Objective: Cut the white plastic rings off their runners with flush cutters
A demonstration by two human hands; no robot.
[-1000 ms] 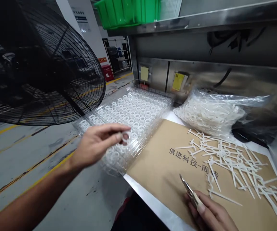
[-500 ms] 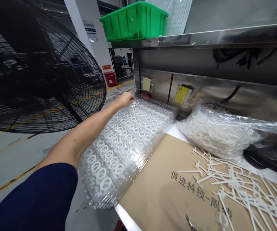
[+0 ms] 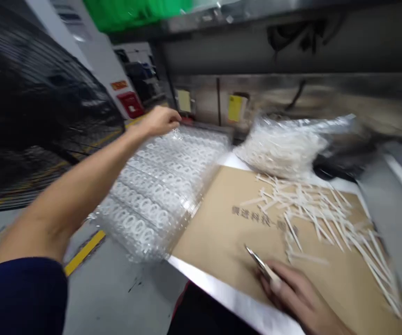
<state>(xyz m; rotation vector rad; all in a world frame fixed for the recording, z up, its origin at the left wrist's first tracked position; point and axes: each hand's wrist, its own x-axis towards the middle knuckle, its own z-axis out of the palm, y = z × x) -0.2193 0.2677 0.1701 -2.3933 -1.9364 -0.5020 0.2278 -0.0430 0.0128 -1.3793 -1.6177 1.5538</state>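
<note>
My left hand [image 3: 161, 121] is over the far left corner of a clear plastic tray [image 3: 187, 211]. Its fingers are curled closed. A clear glint shows just below the fingertips, but whether they hold it is blurred. Rows of white rings [image 3: 146, 202] fill the tray's pockets. At the lower right, my right hand [image 3: 291, 293] is closed around a pair of nippers [image 3: 256, 258], their pointed metal tip aimed up and left over a cardboard sheet [image 3: 211, 242]. Thin white plastic sprues [image 3: 312, 204] lie scattered beyond that hand.
A clear bag of white parts [image 3: 281, 144] sits at the back of the table. Left of the tray stands a big black fan [image 3: 40, 97]. Overhead, a metal shelf [image 3: 256, 11] carries a green bin [image 3: 131, 11]. Two yellow notes hang on the back panel.
The view has shifted right and down. My right hand has come into view holding the nippers, whose tip alone showed before. My left hand stays around the tray's far corner, fingers still closed.
</note>
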